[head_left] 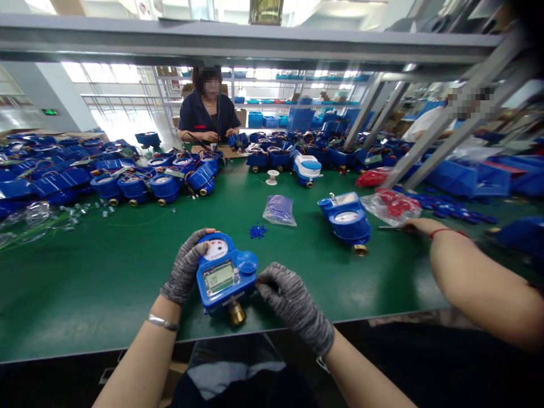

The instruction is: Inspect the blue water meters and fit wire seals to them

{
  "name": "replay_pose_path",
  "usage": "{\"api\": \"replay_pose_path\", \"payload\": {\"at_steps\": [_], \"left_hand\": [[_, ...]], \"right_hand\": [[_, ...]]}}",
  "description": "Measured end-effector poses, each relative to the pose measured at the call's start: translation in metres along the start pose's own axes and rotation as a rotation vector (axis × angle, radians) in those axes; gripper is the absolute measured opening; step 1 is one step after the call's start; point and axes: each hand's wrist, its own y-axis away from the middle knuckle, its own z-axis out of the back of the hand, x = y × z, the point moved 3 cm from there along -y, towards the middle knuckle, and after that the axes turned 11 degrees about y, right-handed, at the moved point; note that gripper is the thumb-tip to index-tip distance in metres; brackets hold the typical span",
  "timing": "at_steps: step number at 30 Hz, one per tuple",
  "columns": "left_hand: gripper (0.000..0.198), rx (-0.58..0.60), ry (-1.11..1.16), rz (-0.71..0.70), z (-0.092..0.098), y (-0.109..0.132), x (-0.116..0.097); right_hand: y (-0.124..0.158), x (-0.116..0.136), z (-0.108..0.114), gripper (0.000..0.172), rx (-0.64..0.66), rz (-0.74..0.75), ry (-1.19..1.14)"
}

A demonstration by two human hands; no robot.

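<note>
held thing: a blue water meter (225, 277), lifted just over the near edge of the green desk (85, 283), at 6 o'clock in the view, brass fitting (237, 313) pointing toward the person.
left hand (185, 266): grey knit glove, grip clenched round the meter's left side, thumb lying over the top by the round dial (215, 248); a silver bracelet (162, 323) on the wrist.
right hand (293, 303): grey knit glove, grip closed on the meter's lower right corner, fingers curled against the housing.
readable writing: the lcd screen (218, 277) shows "20" in large digits; the print beneath the dial and around the screen is too small to read.
at 1 o'clock from the meter: a scatter of loose blue bits (257, 230), and beyond them a clear bag of blue parts (279, 209).
at 2 o'clock: a second blue meter (347, 218) standing on the desk, well apart from the hands.
at 3 o'clock: a co-worker's bare arm (467, 272), red cord at the wrist, hand resting beside a bag of red parts (393, 205).
at 10 o'clock: a crowd of blue meters (127, 178) with wires.
at 12 o'clock: a person in dark blue (208, 113) seated across the desk, and a white spool (272, 177) nearer.
far left wall: a green sign (50, 111), not legible.
</note>
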Motion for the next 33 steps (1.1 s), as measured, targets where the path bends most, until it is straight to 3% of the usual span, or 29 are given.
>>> {"api": "replay_pose_path", "payload": {"at_steps": [4,7,11,13,16,18,20,26,33], "left_hand": [[0.04,0.005,0.009,-0.014,-0.001,0.0,0.0],[0.039,0.006,0.006,-0.024,-0.002,0.0,0.0],[0.04,0.001,-0.012,-0.048,-0.004,0.001,-0.002],[0.041,0.001,-0.011,-0.05,-0.004,0.0,-0.002],[0.044,-0.022,0.01,-0.031,-0.004,0.001,-0.001],[0.046,-0.037,0.018,-0.029,-0.004,0.001,-0.001],[0.045,-0.036,0.014,-0.041,-0.004,0.001,-0.001],[0.042,-0.018,0.014,-0.066,-0.004,0.001,-0.001],[0.043,-0.008,0.018,-0.07,-0.004,0.0,0.002]], "right_hand": [[-0.004,-0.003,-0.001,0.01,0.008,0.066,0.071],[0.002,-0.002,0.0,0.011,0.002,0.205,0.155],[0.015,0.003,0.002,0.027,-0.01,0.361,0.304],[0.017,0.002,0.004,0.03,0.023,0.278,0.248],[0.009,-0.007,0.002,0.025,0.157,-0.072,-0.081],[0.002,-0.013,-0.005,0.031,0.29,-0.294,-0.332],[-0.004,-0.016,-0.012,0.036,0.396,-0.419,-0.516],[-0.009,-0.014,-0.02,0.048,0.554,-0.478,-0.684],[-0.01,-0.022,-0.021,0.036,0.542,-0.395,-0.588]]}}
